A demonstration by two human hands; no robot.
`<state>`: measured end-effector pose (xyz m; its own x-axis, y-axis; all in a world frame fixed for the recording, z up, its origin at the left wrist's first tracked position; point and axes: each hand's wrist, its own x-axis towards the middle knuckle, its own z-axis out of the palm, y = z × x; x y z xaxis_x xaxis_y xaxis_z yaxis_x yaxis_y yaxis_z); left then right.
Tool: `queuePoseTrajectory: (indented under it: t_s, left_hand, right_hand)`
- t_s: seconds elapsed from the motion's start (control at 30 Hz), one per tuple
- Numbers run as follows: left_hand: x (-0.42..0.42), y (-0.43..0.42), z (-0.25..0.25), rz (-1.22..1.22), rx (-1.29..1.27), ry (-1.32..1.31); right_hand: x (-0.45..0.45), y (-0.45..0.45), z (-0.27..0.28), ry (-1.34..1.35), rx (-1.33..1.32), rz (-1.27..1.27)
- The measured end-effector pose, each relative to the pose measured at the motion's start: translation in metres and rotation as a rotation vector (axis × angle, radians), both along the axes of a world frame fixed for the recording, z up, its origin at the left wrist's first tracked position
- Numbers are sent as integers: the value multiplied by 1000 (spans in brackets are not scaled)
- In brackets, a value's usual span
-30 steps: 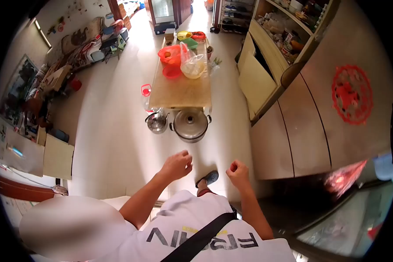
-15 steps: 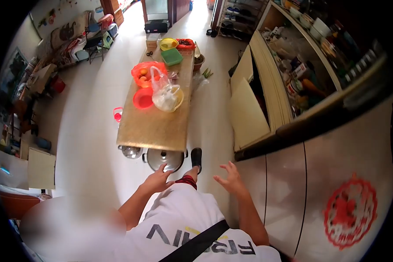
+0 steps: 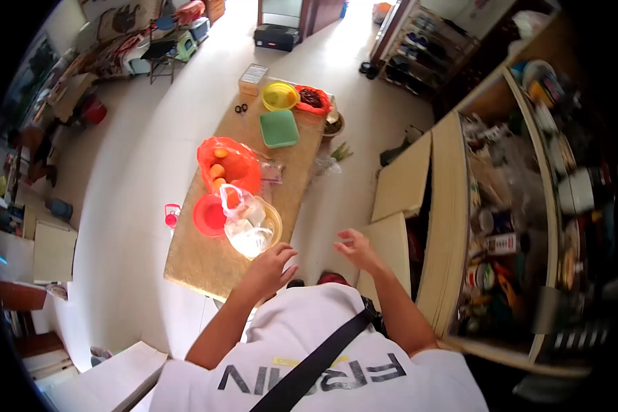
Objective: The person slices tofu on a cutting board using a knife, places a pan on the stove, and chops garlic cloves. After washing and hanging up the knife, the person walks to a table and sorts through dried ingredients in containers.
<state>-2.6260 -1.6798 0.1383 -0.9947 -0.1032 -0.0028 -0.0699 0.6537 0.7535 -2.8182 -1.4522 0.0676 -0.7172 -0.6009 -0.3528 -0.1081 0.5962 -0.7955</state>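
My left hand (image 3: 269,272) is open and holds nothing, over the table's right edge, just below a yellow basket (image 3: 271,223) with a clear plastic bag (image 3: 246,223) in it. My right hand (image 3: 357,248) is open and empty, right of the table (image 3: 199,264), over the floor. Beside the bag sits a red bowl (image 3: 209,215). Behind it lies a red bag (image 3: 235,165) with oranges (image 3: 217,171). Farther back stand a green container (image 3: 279,128), a yellow bowl (image 3: 279,97), a red bag of dark items (image 3: 310,99), scissors (image 3: 241,108) and a box (image 3: 253,79).
On the right stands a cabinet (image 3: 446,226) with open doors and crowded shelves. A potted plant (image 3: 333,126) and a plastic bag (image 3: 325,165) are on the floor beside the table. A shoe rack (image 3: 422,55) stands at the back. A white surface (image 3: 110,381) lies lower left.
The table and its contents appear nearer, and the view has turned. Both hands have gone from closed to open. The pots at the table's near end are now out of sight.
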Motion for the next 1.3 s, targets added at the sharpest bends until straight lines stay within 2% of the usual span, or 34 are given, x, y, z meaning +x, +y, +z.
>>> queuePoseTrajectory:
  t_s: [0.1, 0.27, 0.33, 0.4, 0.47, 0.57, 0.7, 0.87, 0.97, 1.1, 1.3]
  left_hand:
    - [-9, -15, 6, 175, 18, -69]
    - [-30, -30, -26, 499, 100, -239]
    - [-60, -32, -22, 644, 181, -313]
    - [-95, -29, -22, 771, 199, -388]
    - [-130, -35, -14, 840, 179, -406]
    - [-188, -39, 3, 976, 317, -407]
    - [-235, -45, 10, 1006, 324, -526]
    - [-276, -51, 11, 1092, 383, -570]
    - [-290, -51, 11, 1113, 369, -608]
    - [-296, -44, 15, 1171, 392, -618]
    - [-298, -40, 20, 1254, 390, -635]
  right_hand:
    - [-93, -59, -4, 6, 6, 68]
    - [-267, -171, -47, 78, -66, 96]
    - [-352, -218, -92, 264, -145, 81]
    - [-418, -261, -112, 187, -172, -61]
    - [-477, -295, -137, 133, -79, -120]
    - [-545, -331, -206, 53, 66, -148]
    - [-597, -369, -242, 114, 256, -78]
    - [-633, -406, -299, 175, 214, 30]
    - [-625, -421, -283, 305, 365, 92]
    - [-619, -433, -282, 180, 533, 63]
    - [-621, -433, -289, 217, 513, -9]
